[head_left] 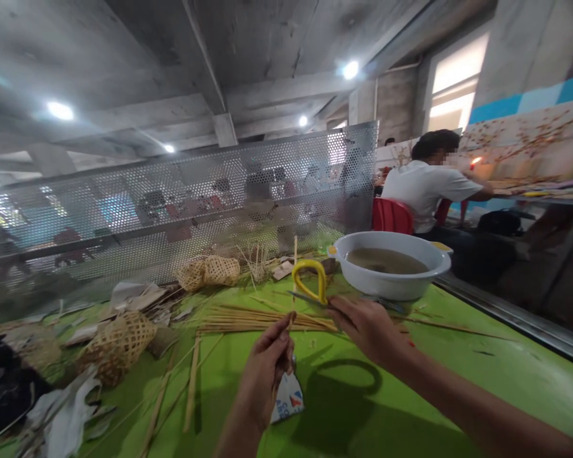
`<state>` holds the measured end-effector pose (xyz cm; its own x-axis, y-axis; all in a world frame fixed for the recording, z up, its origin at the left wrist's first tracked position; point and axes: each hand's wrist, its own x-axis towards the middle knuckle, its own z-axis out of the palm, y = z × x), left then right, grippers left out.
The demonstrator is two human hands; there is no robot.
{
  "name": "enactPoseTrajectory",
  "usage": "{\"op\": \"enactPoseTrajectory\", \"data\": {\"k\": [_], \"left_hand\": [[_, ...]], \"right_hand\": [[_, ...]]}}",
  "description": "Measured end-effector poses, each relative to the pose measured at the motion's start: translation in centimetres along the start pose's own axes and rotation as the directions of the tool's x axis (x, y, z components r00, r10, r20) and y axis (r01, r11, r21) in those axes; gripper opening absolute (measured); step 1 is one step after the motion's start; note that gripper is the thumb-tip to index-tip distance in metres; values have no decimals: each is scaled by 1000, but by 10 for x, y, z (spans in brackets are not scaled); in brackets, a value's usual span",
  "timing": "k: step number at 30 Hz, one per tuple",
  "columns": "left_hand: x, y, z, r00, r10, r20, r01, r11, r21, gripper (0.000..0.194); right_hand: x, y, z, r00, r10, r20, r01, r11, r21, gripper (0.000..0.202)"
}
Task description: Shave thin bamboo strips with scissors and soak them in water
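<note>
My left hand [270,362] is closed round a thin upright bamboo strip [295,251] near the middle of the green table [396,407]. To its right, my right hand [363,324] grips scissors with a large yellow handle loop [322,280]. The metal blade points left and meets or crosses the strip above my left fingers; exact contact is unclear. Behind both hands lies a bundle of bamboo strips [248,320]. A white printed packet [288,399] sits beside my left wrist, partly hidden.
A white basin [391,283] of murky water stands at the back right. Woven bamboo pieces [119,343], scraps and a dark object [4,375] lie left. Beyond are a perforated metal screen [172,216] and a seated person in a white shirt [423,191].
</note>
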<state>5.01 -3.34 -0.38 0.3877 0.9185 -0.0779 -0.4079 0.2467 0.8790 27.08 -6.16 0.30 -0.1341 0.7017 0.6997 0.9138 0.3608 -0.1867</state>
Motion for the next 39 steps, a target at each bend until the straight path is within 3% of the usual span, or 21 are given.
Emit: {"op": "enactPoseTrajectory", "data": {"k": [3, 9, 14, 16, 23, 30, 36, 39], "left_hand": [[2, 0, -2, 1000, 14, -14, -14, 1000, -7, 50], [0, 4, -1, 1000, 18, 26, -19, 999, 41, 50], [-1, 7, 1, 1000, -29, -4, 29, 999, -15, 51], [-1, 7, 2, 999, -42, -1, 42, 998, -47, 51], [-3, 7, 3, 998, -19, 62, 25, 995, -94, 49], [2, -2, -1, 999, -3, 32, 9, 982, -188, 31], [-4, 1, 3, 992, -63, 106, 72, 994, -84, 49], [-3, 0, 2, 995, -48, 93, 55, 996, -70, 52]], "right_hand": [[-1, -7, 0, 998, -38, 53, 37, 999, 16, 21], [3, 3, -6, 997, 16, -71, -19, 999, -49, 26], [-2, -15, -4, 993, -95, 74, 95, 995, 1, 25], [-3, -18, -2, 991, -117, 72, 115, 993, 37, 24], [-1, -5, 1, 999, 21, -50, -23, 999, -24, 31], [-10, -29, 8, 991, -133, 13, 132, 989, 64, 26], [0, -4, -1, 998, 27, -64, -25, 999, 20, 27], [0, -3, -1, 997, 31, -68, -30, 1000, 6, 30]]}}
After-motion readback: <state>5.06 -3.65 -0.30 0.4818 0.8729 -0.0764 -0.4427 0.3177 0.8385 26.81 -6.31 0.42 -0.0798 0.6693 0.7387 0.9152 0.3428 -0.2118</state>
